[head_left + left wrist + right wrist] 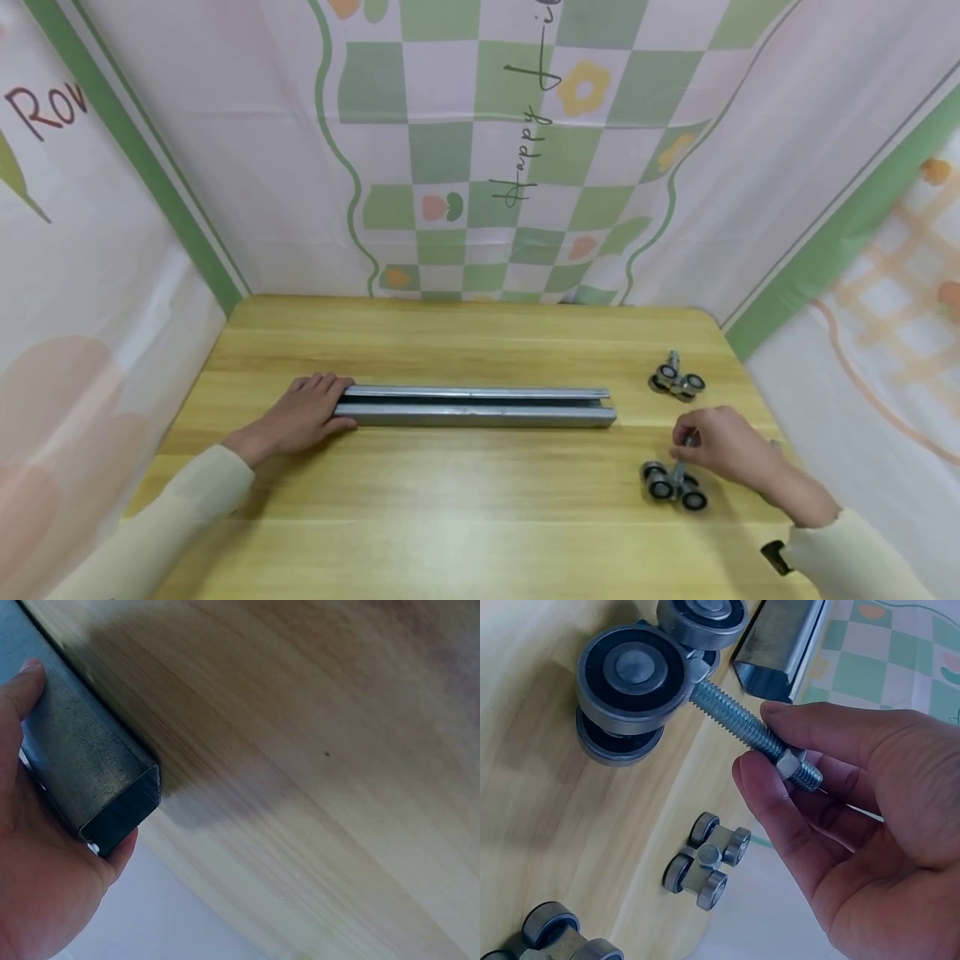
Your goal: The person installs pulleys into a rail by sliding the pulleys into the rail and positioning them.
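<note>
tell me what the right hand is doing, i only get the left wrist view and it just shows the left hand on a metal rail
Observer: The right hand pinches the bolt of a wheeled roller.
Operator: any more rollers around
Observer: Yes, two more in the right wrist view: a whole roller and a cut-off roller at the bottom edge.
Operator: is one in the rail yet, i can't see its far end
Observer: No; in the head view, no roller touches the rail, and they all sit beyond its end on the person's right.
</note>
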`<state>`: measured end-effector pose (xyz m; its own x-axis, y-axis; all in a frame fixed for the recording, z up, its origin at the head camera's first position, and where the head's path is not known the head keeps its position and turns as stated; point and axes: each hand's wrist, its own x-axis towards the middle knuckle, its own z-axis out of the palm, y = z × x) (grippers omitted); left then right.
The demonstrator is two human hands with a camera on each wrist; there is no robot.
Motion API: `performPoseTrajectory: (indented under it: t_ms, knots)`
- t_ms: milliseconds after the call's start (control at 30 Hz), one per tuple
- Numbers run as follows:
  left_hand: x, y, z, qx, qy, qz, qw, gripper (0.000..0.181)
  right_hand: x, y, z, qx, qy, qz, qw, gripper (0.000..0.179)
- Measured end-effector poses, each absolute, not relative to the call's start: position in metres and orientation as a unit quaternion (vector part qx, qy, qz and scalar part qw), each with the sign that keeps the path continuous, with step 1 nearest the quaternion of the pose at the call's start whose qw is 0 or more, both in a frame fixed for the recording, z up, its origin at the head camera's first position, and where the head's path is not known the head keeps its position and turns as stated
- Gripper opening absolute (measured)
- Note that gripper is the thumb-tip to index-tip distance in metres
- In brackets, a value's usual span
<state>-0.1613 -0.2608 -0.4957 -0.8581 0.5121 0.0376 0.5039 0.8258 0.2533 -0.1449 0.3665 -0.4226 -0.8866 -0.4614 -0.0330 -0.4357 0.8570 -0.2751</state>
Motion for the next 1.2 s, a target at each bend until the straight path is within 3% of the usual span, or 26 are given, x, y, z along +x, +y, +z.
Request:
performPoseTrajectory:
  t_ms: [300,500,867,1200]
  knots:
    - [-0.16,-0.262,-0.496,0.265,0.955,0.129,0.017,0.058,-0.129,0.362,-0.42,-0.249,0.958,-0.134,0.054,0.021]
    - [-0.16,-0.261,-0.494,0.263,0.956,0.132,0.019,0.058,-0.116,0.358,-0.418,-0.245,0.956,-0.138,0.085,0.022]
    - [-0.161,-0.261,-0.496,0.265,0.955,0.13,0.016,0.057,-0.105,0.355,-0.426,-0.255,0.96,-0.117,0.02,0.027]
    - [-0.161,-0.261,-0.495,0.263,0.956,0.131,0.016,0.057,-0.102,0.35,-0.425,-0.219,0.97,-0.097,0.05,0.024]
